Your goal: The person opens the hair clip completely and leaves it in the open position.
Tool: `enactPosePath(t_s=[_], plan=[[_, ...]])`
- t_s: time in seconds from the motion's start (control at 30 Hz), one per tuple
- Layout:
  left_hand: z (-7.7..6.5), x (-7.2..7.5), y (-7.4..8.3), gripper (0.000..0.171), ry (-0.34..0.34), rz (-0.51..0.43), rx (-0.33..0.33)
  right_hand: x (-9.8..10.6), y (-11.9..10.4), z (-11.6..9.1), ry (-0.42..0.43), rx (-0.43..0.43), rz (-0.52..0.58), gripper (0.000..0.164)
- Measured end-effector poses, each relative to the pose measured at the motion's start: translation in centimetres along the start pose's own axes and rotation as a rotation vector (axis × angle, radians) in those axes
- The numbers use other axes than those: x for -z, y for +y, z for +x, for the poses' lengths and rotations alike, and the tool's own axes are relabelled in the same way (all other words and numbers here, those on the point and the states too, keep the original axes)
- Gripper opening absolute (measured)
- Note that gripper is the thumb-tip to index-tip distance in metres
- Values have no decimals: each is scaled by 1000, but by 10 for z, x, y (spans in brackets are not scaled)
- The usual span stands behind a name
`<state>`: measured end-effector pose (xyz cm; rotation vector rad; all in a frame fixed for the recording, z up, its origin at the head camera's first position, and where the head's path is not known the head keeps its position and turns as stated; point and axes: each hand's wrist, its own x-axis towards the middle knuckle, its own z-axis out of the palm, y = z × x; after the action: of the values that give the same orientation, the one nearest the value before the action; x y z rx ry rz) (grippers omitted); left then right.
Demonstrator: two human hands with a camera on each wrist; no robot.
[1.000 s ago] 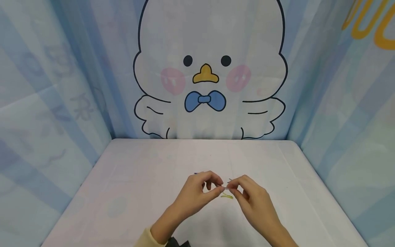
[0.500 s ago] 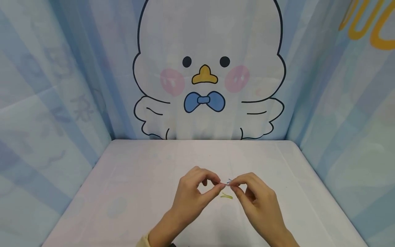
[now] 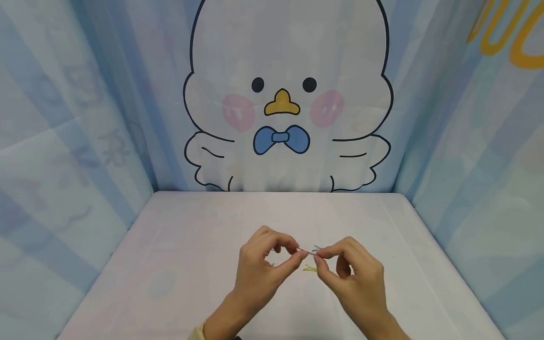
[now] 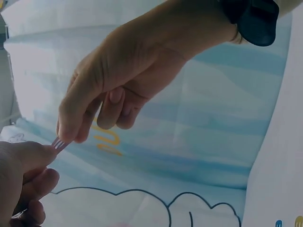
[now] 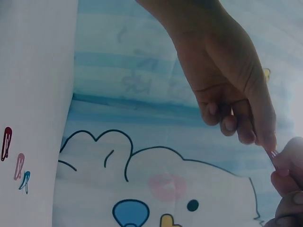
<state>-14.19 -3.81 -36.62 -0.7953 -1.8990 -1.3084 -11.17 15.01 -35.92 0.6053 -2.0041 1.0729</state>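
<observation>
Between both hands is a slim pinkish-red snap hair clip (image 3: 306, 251). My left hand (image 3: 262, 264) pinches one end with thumb and forefinger. The other end is pinched by my right hand (image 3: 356, 274). Narrow parallel bars of the clip (image 4: 59, 144) show between the fingertips in the left wrist view; its ends are hidden. On the table behind the fingers lies a blue hair clip (image 3: 316, 248), and a yellow-green hair clip (image 3: 310, 268) lies nearer, partly behind the right thumb. The right wrist view shows a dark red hair clip (image 5: 6, 143) and a pink hair clip (image 5: 19, 166) on the table.
A white-covered table (image 3: 191, 236) spans the front. Light blue curtains stand at the sides, and a backdrop with a printed duck (image 3: 289, 61) hangs behind the table's far edge. A dark band (image 4: 255, 21) sits on the right wrist.
My hands have drawn slightly apart, the left going up and left, the right a little rightward. More of the held hair clip shows between the fingertips.
</observation>
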Motion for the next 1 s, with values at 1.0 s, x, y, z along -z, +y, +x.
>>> enactPosePath(t_s=[1.0], plan=[[-3, -4, -9, 15, 66, -3, -105, -5, 17, 2, -11, 27, -78, 23]])
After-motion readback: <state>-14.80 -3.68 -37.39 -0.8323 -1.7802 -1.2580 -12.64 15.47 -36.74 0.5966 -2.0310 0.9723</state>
